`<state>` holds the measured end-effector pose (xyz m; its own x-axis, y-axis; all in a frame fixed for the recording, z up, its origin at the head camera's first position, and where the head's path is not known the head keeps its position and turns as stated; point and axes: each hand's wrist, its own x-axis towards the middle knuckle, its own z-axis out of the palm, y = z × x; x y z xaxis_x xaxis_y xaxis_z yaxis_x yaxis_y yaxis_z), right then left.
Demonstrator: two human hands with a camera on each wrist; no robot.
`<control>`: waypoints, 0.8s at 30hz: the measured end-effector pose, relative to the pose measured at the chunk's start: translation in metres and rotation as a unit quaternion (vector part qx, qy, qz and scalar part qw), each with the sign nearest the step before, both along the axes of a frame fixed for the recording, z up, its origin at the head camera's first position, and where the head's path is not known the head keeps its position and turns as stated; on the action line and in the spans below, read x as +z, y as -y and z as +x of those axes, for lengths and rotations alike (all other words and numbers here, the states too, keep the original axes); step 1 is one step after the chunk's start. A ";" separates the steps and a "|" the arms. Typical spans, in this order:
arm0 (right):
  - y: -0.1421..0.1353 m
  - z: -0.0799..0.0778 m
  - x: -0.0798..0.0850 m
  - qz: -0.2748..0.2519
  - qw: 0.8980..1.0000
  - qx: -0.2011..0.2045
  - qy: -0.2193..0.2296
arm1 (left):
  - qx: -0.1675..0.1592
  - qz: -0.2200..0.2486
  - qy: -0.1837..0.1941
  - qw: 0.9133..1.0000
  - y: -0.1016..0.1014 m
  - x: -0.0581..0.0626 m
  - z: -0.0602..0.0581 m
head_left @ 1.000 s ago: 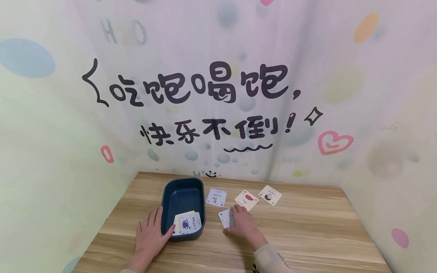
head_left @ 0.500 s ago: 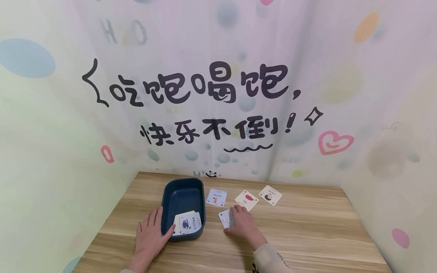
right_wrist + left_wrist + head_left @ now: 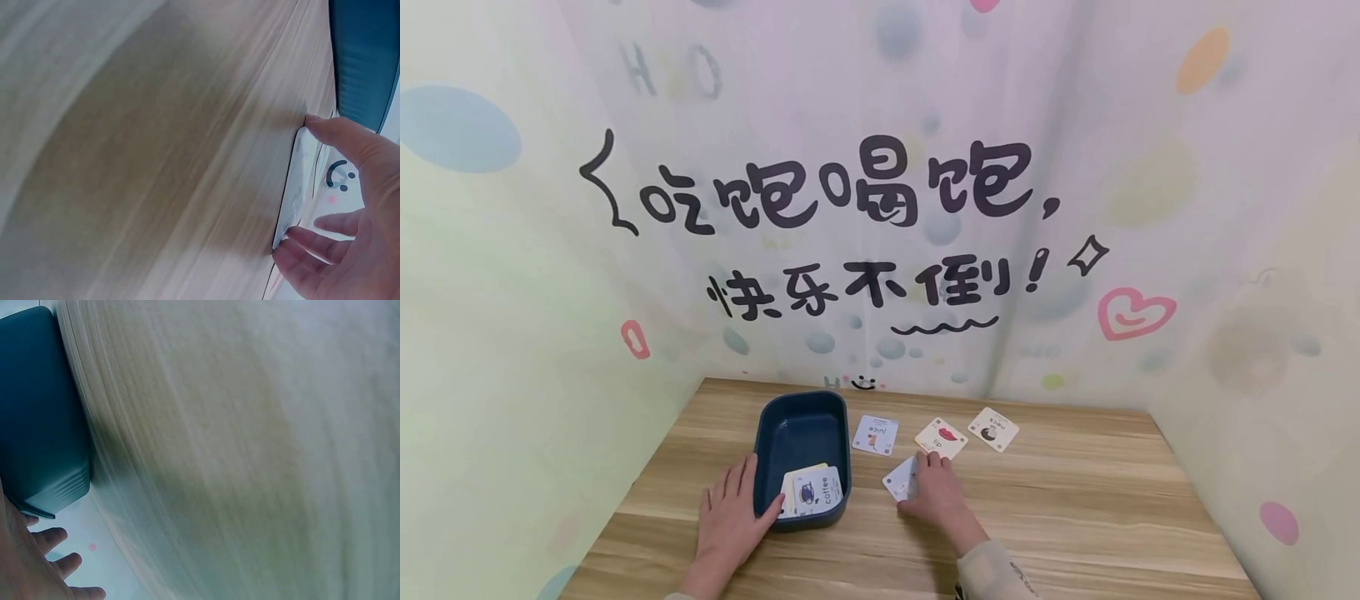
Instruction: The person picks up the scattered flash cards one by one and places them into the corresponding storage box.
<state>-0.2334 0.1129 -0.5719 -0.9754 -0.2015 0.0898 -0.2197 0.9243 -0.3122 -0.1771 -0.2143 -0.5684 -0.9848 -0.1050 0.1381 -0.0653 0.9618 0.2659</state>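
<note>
My left hand (image 3: 730,512) lies against the near left side of a dark blue box (image 3: 801,433), its fingers spread straight and the thumb at the rim. In the left wrist view the fingers (image 3: 53,537) stand apart beside the box wall. Inside the box lie a coffee card (image 3: 818,492) and a yellow-edged card beneath it. My right hand (image 3: 942,497) pinches a pale blue picture card (image 3: 901,481) by its edges, flat on or just over the table. Thumb and fingertips span that card (image 3: 294,187) in the right wrist view; the hand covers its word.
Behind my right hand lie a juice card (image 3: 875,435), a lip card (image 3: 942,439) and a neck card (image 3: 994,429). The wooden table (image 3: 1075,500) ends at a printed curtain wall (image 3: 865,250). Pale walls flank both sides.
My right hand has shifted slightly to the right and turned, and the pale blue card has rotated with it. The left hand and the box have stayed in place.
</note>
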 end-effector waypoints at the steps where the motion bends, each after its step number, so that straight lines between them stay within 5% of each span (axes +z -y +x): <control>1: 0.000 0.000 0.000 0.001 1.000 -0.006 -0.001 | 0.000 0.001 0.000 1.000 0.000 0.000 0.000; 24: -0.007 0.012 0.002 0.051 0.994 -0.094 -0.001 | -0.003 0.004 0.003 1.000 0.000 0.000 0.001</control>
